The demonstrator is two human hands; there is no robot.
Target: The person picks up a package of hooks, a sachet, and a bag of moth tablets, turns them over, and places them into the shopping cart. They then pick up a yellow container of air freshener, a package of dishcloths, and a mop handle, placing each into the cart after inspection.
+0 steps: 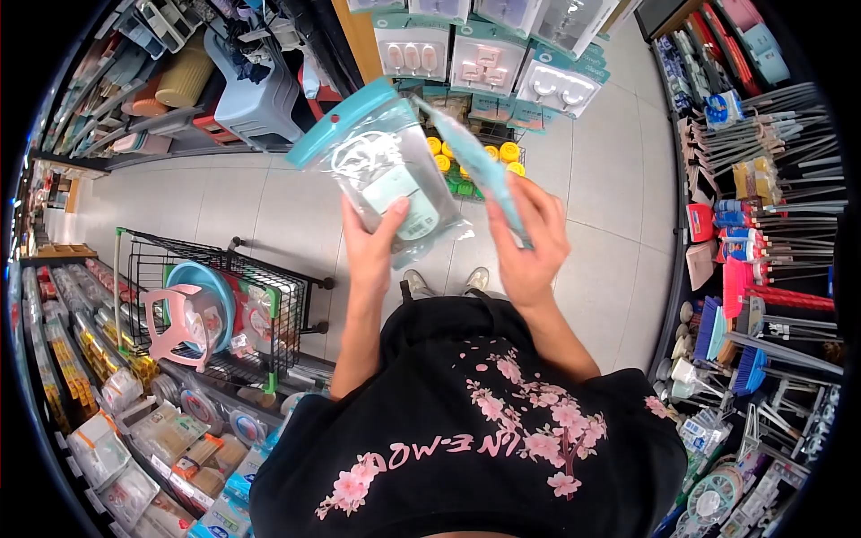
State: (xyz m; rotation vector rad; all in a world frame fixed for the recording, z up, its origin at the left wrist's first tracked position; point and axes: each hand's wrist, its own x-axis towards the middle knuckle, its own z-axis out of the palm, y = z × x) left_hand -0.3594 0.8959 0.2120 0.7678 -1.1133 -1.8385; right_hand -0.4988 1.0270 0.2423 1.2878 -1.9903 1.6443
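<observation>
A clear plastic bag with a teal header (363, 166), white looped contents showing inside, is held tilted in the left hand (369, 240), its thumb pressed on the front, to the right of a black wire shopping cart with green corner pieces (289, 309). A thin teal package (484, 170), seen nearly edge-on and blurred, is gripped between the thumb and fingers of the right hand (534, 238), farther right of the cart; its contents cannot be made out. Whether the two packages touch cannot be told. In the cart, a pink plastic frame (166, 342) is set against a round light-blue plastic basin (228, 300). Beyond the cart, pale-blue plastic stools (256, 99) are stacked. Ahead and right of the cart, carded packages with teal headers (489, 67) are hung above yellow-capped containers (509, 151).
</observation>
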